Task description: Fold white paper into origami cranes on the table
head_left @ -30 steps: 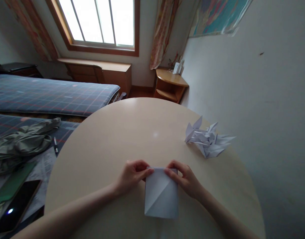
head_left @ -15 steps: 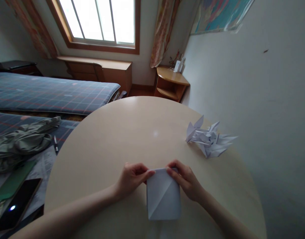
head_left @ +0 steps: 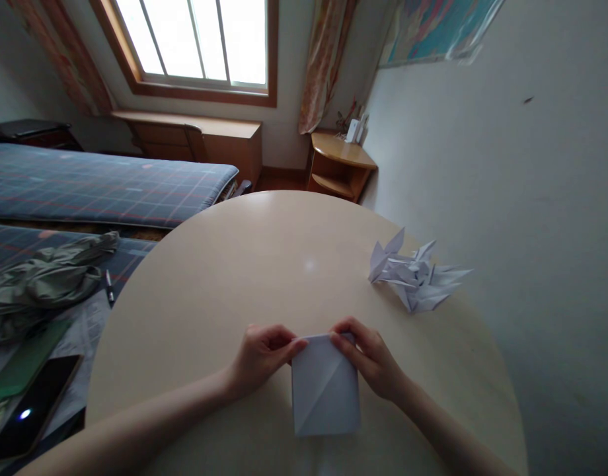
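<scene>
A white sheet of folded paper (head_left: pixel 326 393), roughly square with a diagonal crease, is held near the front of the round table (head_left: pixel 264 264). My left hand (head_left: pixel 267 354) pinches its upper left corner between thumb and fingers. At the upper right corner, my right hand (head_left: pixel 368 357) grips the same paper, thumb on top and fingers behind. The fingertips behind the paper are partly hidden. Farther off on the right of the table lies a cluster of folded white paper pieces (head_left: pixel 413 274) with pointed tips, apart from both hands.
Left of the table, a bed (head_left: pixel 130 248) bears a crumpled grey-green cloth (head_left: pixel 46 277), a pen (head_left: pixel 109 288), a green booklet (head_left: pixel 24 360) and a dark phone (head_left: pixel 34 406). A white wall (head_left: pixel 546 218) borders the right side. A corner shelf (head_left: pixel 343 151) stands beyond the table.
Almost nothing differs: both hands keep their pinch on the paper's upper edge. The whole view has shifted very slightly.
</scene>
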`<move>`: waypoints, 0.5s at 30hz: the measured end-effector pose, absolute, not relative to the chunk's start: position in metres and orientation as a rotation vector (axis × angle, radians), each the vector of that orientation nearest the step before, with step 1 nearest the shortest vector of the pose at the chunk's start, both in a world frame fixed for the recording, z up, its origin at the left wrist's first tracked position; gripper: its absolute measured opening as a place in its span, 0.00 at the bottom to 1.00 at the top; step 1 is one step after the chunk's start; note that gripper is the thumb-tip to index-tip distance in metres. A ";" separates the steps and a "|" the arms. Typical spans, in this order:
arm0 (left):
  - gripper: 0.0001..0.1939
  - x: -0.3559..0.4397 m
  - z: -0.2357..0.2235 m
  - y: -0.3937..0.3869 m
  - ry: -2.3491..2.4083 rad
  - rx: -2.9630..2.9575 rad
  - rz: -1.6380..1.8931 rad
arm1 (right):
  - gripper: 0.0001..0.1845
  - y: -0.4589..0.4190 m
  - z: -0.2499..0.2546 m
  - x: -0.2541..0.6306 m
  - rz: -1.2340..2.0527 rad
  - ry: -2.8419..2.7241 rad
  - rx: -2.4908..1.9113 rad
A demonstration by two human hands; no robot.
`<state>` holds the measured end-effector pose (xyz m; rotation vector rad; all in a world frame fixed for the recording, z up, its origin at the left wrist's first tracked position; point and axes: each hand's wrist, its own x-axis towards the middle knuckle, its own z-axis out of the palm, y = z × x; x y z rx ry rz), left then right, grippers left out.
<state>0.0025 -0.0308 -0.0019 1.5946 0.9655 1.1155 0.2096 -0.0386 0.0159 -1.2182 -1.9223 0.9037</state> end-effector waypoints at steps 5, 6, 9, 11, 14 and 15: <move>0.11 0.003 -0.002 -0.031 0.957 1.593 1.114 | 0.13 -0.039 0.017 0.210 0.903 -1.928 -1.217; 0.11 0.003 -0.003 -0.031 0.958 1.595 1.113 | 0.13 -0.039 0.017 0.210 0.903 -1.928 -1.218; 0.11 0.002 -0.003 -0.031 0.957 1.604 1.113 | 0.15 -0.039 0.017 0.209 0.902 -1.920 -1.224; 0.11 0.002 -0.004 -0.030 0.952 1.607 1.115 | 0.16 -0.039 0.017 0.210 0.904 -1.916 -1.227; 0.11 0.002 -0.005 -0.029 0.949 1.617 1.123 | 0.16 -0.039 0.016 0.210 0.907 -1.920 -1.223; 0.11 0.002 -0.004 -0.029 0.952 1.633 1.129 | 0.15 -0.039 0.016 0.210 0.905 -1.919 -1.223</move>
